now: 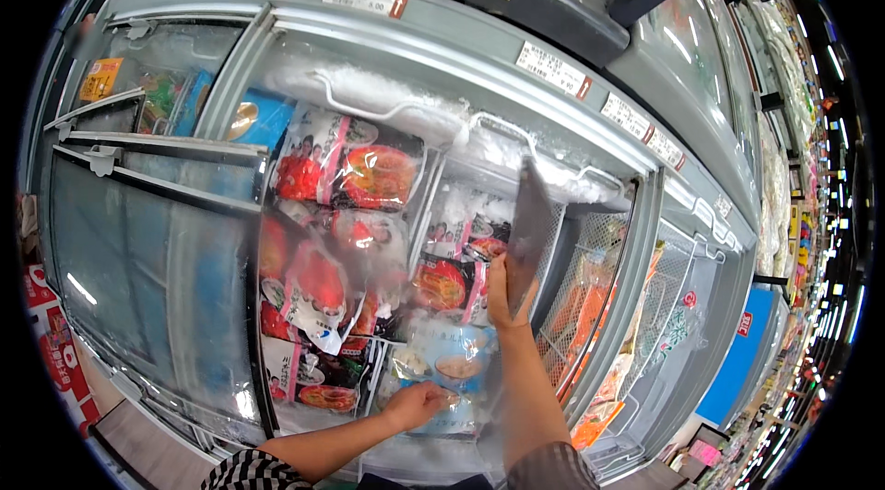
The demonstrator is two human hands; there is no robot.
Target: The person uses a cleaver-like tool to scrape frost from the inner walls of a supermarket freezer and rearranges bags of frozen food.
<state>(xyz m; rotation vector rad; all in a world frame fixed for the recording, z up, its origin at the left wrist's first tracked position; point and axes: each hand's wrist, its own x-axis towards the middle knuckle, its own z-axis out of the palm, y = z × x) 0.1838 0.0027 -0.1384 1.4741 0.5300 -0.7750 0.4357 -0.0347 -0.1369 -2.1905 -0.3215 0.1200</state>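
Observation:
My right hand (pixel 503 295) grips the lower end of a dark grey flat panel (pixel 532 227), held upright and tilted over the open chest freezer. Down to its left, my left hand (pixel 419 404) has its fingers pressed together over a light blue food bag (pixel 439 354). Whether the fingertips pinch the bag or something small is unclear. Bags with red food pictures (pixel 452 284) lie just beyond that bag, and more red and black food bags (pixel 378 175) fill the left compartment. Some of these sit under a hazy, see-through patch.
White frost (pixel 369 84) coats the freezer's back wall, along with white wire racks (pixel 502 124). Sliding glass lids (pixel 166 278) cover the left side. A mesh basket (pixel 585 259) with orange packages stands right of my right arm. Frame rails (pixel 636 278) divide the sections.

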